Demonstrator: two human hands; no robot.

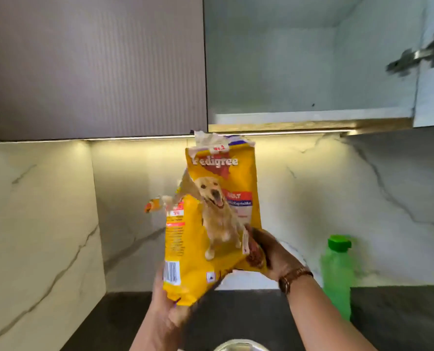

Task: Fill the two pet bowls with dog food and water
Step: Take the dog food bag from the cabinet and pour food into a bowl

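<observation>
**Yellow Food Bag Held Upright Above the Counter**

Yellow foil bag of dog food (212,219) stands upright in mid-air, in front of the marble backsplash (337,188), its torn top edge open and ragged. The left hand (164,304) supports the near lower corner from beneath, fingers wrapped around the base. The right hand (271,254) clasps the lower right edge, fingers closed on the bag. A metal bowl (240,345) shows only its rim at the near edge of the view, directly below the hands on the dark counter (401,312). A green water bottle (336,272), capped, stands to the right, well apart from the bag.

Procedure, judged from this position:
1. Keep the base supported while lowering the bag toward the bowl.
2. Shift one hand higher before tilting; the slack upper part is likely to fold.
3. Aim the torn opening over the bowl centre.
4. Tilt slowly; a ragged mouth can release kibble unevenly.

The second bowl is not in view.
</observation>
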